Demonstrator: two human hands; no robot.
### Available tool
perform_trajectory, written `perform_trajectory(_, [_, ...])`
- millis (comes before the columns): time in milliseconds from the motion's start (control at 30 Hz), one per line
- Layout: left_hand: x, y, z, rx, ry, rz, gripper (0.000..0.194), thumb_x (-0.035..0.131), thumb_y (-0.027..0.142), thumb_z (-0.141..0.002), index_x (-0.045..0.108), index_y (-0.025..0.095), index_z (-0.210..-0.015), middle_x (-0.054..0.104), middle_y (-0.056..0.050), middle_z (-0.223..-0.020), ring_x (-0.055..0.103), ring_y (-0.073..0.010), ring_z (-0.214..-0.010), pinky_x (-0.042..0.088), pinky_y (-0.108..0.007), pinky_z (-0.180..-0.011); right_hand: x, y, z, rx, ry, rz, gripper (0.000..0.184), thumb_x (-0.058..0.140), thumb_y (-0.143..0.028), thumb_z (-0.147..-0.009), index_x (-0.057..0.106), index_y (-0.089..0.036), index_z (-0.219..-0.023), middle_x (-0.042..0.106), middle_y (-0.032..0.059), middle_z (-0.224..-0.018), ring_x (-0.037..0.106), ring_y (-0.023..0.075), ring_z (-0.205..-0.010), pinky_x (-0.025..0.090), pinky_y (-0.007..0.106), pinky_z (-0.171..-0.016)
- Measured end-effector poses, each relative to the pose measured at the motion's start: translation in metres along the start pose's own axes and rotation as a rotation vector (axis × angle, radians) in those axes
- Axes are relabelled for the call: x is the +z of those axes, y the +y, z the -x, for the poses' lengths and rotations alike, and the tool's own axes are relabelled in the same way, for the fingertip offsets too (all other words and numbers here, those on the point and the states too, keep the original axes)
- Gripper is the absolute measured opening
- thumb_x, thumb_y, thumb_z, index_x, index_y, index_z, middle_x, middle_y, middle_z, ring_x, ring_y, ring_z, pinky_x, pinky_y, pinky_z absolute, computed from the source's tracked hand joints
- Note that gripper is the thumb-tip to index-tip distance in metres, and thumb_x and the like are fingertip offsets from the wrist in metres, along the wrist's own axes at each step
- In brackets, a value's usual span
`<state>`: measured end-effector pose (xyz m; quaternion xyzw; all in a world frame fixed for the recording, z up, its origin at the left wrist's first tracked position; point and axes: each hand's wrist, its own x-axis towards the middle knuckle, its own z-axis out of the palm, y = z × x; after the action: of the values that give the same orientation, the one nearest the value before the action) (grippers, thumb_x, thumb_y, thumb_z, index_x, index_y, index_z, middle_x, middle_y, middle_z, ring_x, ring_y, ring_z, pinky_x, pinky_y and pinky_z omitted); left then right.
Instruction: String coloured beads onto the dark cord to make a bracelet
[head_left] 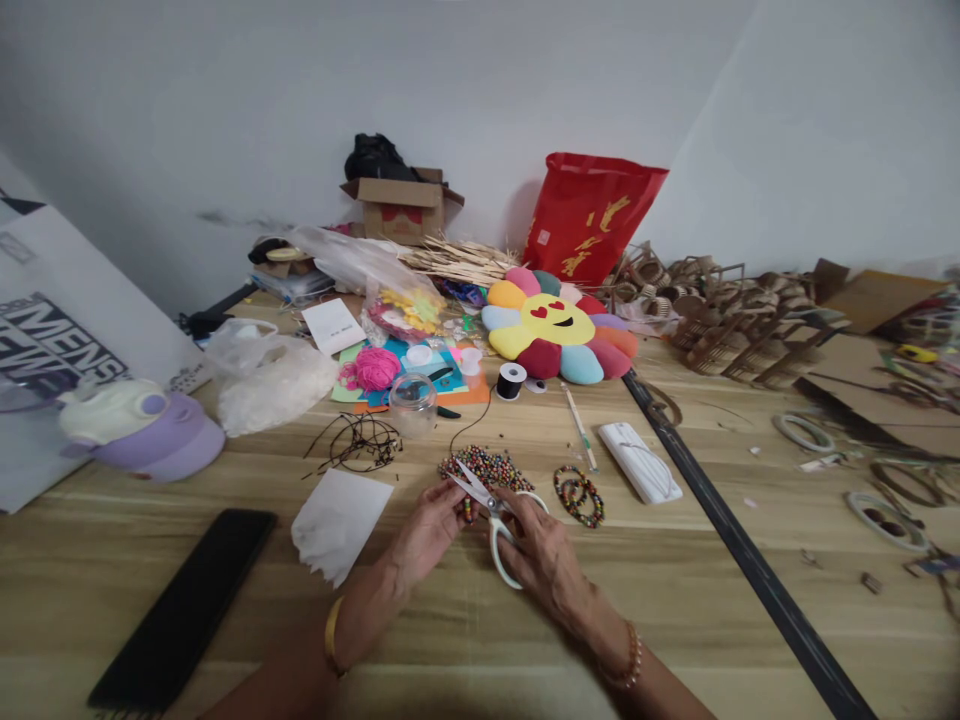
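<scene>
My right hand (541, 552) grips white-handled scissors (489, 510), blades pointing up and left towards a pile of small coloured beads (487, 466). My left hand (429, 528) is closed in a pinch on a short beaded strand (468, 510) right beside the scissor blades. Both hands rest on the wooden table (480, 620). Finished beaded bracelets (578, 495) lie just right of my right hand. A spool of black cord (511, 381) stands beyond the beads, its cord trailing down towards them.
A white paper sheet (338, 520) and a black flat case (185, 607) lie left. A tangle of black cord (358, 444), a clear jar (413, 404), a flower cushion (559, 325), a white box (639, 460), a red bag (592, 215) and wicker pieces (735, 320) crowd the back.
</scene>
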<state>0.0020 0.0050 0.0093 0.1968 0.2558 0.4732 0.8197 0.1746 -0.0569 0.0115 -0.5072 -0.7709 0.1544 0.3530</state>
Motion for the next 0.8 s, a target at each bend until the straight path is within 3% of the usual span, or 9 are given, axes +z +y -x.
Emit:
perform_trajectory(433, [-0.0077,-0.001,-0.0016,-0.017,-0.013,-0.061,0.015,0.084,0.021,-0.066,0.076,0.014,-0.077,0.072,-0.003,-0.076,0.06,-0.0126,-0.066,0.046,-0.025,-0.065,0.0004,0.0014,0.0028,-0.004,-0.028,0.057,0.056,0.053,-0.017,-0.089,0.039,-0.018,-0.143,0.067,0.0157,-0.11,0.067,0.0258,-0.092,0.058,0.039,-0.08])
perform_trajectory(800, [-0.0069,0.0004,-0.0013,-0.007,-0.013,-0.044,0.016,0.085,0.018,-0.064,0.077,0.013,-0.077,0.072,-0.003,-0.073,0.061,-0.0127,-0.063,0.047,-0.025,-0.064,0.001,0.0039,0.0026,-0.033,-0.036,-0.039,0.054,0.051,-0.015,-0.091,0.038,-0.019,-0.143,0.064,0.017,-0.117,0.066,0.0254,-0.1,0.057,0.038,-0.086])
